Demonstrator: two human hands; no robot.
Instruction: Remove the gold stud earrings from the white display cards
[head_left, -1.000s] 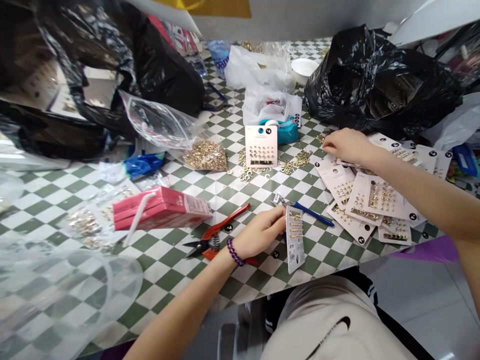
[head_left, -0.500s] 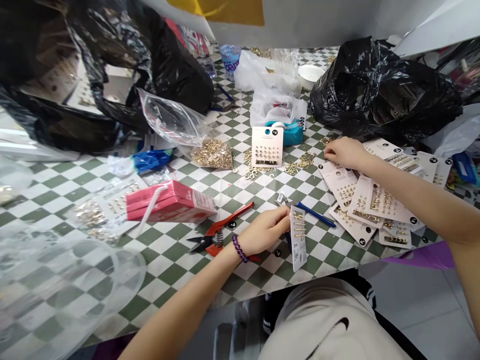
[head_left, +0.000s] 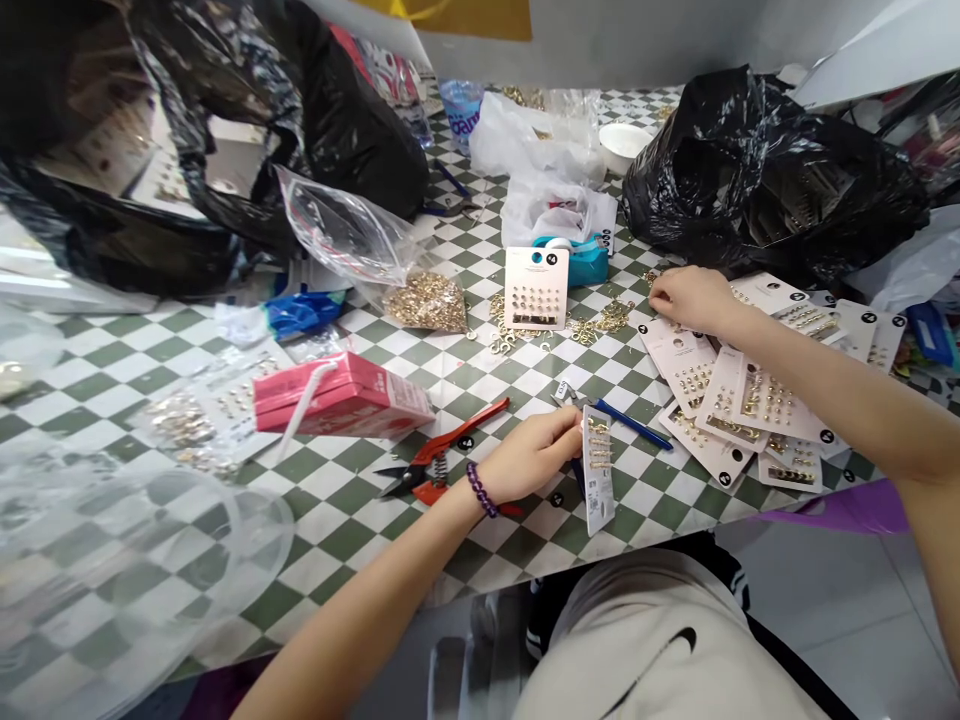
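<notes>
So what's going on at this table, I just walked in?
Someone's working with both hands among carded jewellery. The left hand holds a card upright near the table's front edge. The right hand is at the far edge of a pile of cards, fingertips by some gold pieces; whether it grips any isn't clear. Red cutters and blue pliers lie near the left hand.

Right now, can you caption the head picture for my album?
Left hand holds a jewelry card; right hand near piled cards.

On the table (head_left: pixel 322 520), cutters (head_left: pixel 433 452) lie between the carton (head_left: pixel 352 398) and the card pile (head_left: pixel 739 402).
</notes>
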